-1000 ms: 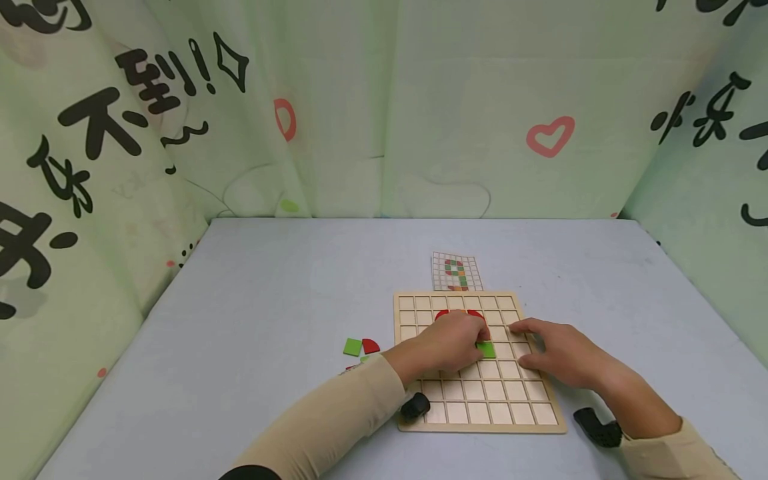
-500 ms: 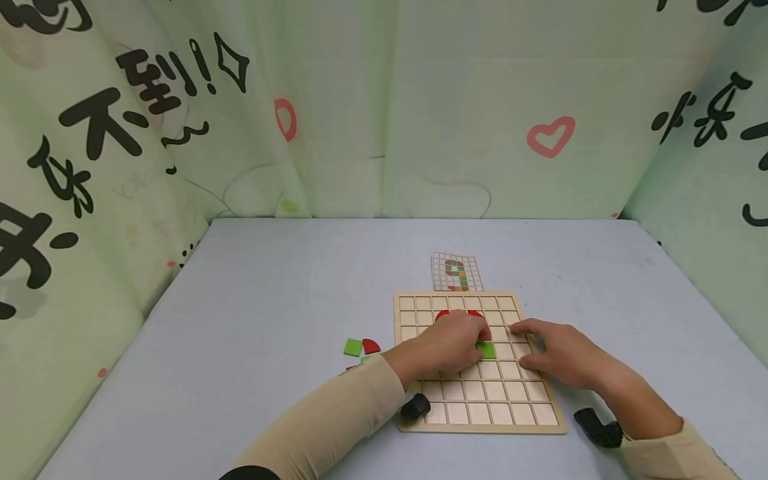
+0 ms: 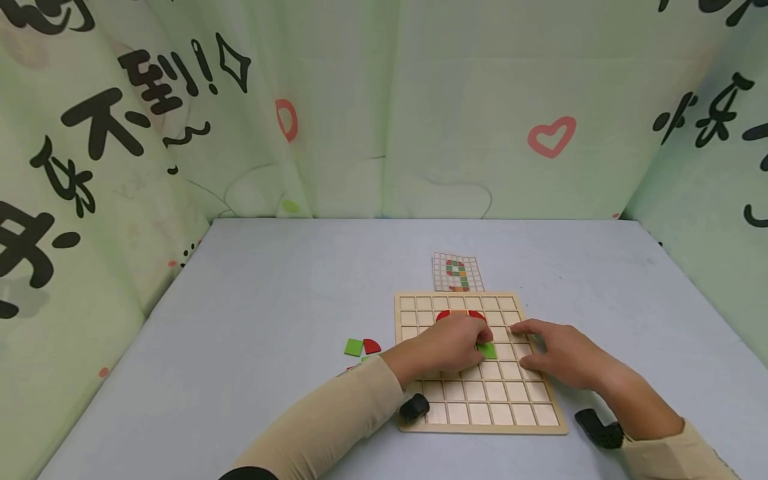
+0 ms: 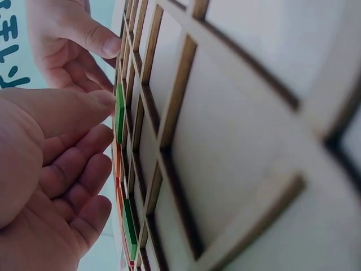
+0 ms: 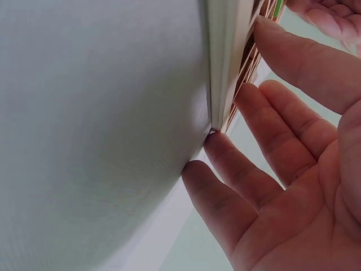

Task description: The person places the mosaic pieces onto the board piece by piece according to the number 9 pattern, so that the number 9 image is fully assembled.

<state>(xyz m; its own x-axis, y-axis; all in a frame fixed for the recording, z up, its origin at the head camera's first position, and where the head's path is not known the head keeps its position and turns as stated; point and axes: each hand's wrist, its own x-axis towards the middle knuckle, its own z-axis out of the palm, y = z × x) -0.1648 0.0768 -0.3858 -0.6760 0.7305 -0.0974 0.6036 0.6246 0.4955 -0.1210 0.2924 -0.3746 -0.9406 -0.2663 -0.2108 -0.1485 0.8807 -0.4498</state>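
Observation:
A wooden grid board [image 3: 474,428] lies on the table. My left hand [image 3: 453,340] reaches over its middle, thumb and index fingertip at a green square tile [image 3: 489,351] in one cell. In the left wrist view the thumb tip touches this green tile [image 4: 119,116], and the other fingers curl loosely. Red quarter-round tiles [image 3: 477,315] show beyond the left hand, which hides part of the pattern. My right hand [image 3: 564,350] rests at the board's right edge with fingers spread. In the right wrist view, its fingertips meet the board's side [image 5: 225,73] and the table.
Left of the board lie a loose green square tile [image 3: 353,347] and a red quarter-round tile [image 3: 371,346], with more pieces partly behind the left sleeve [image 3: 354,407]. A pattern card [image 3: 471,267] sits just beyond the board. Printed curtains [image 3: 456,120] enclose the white table [image 3: 288,287].

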